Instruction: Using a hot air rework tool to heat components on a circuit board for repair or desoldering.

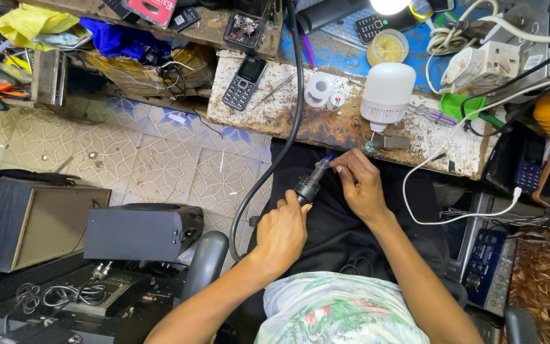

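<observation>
My left hand (pixel 281 232) grips the black handle of a soldering iron (pixel 312 181) over my lap, its tip pointing up toward the bench edge. A thick black cable (pixel 275 159) runs from it up across the bench. My right hand (pixel 361 185) pinches something small at the iron's blue tip; what it is I cannot make out. Just above, a white bulb (pixel 386 94) lies on the worn bench (pixel 275 114) with a small circuit board (pixel 372 146) hanging from its base.
A black keypad phone (pixel 244 81), a solder reel (pixel 319 88), a round flux tin (pixel 387 47), tweezers (pixel 274 92) and a white power strip (pixel 479 67) lie on the bench. Speakers (pixel 141 232) and wooden boxes (pixel 27 220) stand on the tiled floor at left. A white cable (pixel 440 220) loops at right.
</observation>
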